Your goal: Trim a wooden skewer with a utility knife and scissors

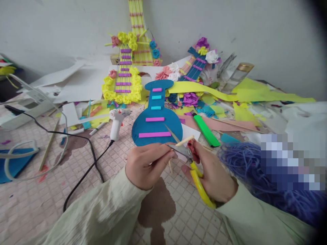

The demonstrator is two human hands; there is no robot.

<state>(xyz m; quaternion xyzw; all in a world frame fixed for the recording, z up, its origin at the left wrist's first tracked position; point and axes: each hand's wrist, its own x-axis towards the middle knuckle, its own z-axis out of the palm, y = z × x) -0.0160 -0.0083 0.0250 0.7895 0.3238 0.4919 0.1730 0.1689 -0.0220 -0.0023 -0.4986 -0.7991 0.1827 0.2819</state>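
Note:
Near the middle, my left hand (149, 165) is closed in a pinch on a thin wooden stick (186, 140), whose end sticks out to the right. Yellow-handled scissors (200, 190) are in my right hand (213, 173), their blades parted beside the stick. A small dark red item (193, 152) shows at the fingers of my right hand. Just beyond both hands lies a blue guitar-shaped cutout (157, 127) with pink (154, 135) and light blue strips (156, 108) across it.
A white glue gun (117, 126) with a black cord (88, 173) stands left of the cutout. To the right lie a green cutter (206, 131) and purple-blue strands (245, 166). Flower-trimmed paper guitars (124, 73) lean at the back, among paper scraps (242, 114) and a capped jar (238, 76).

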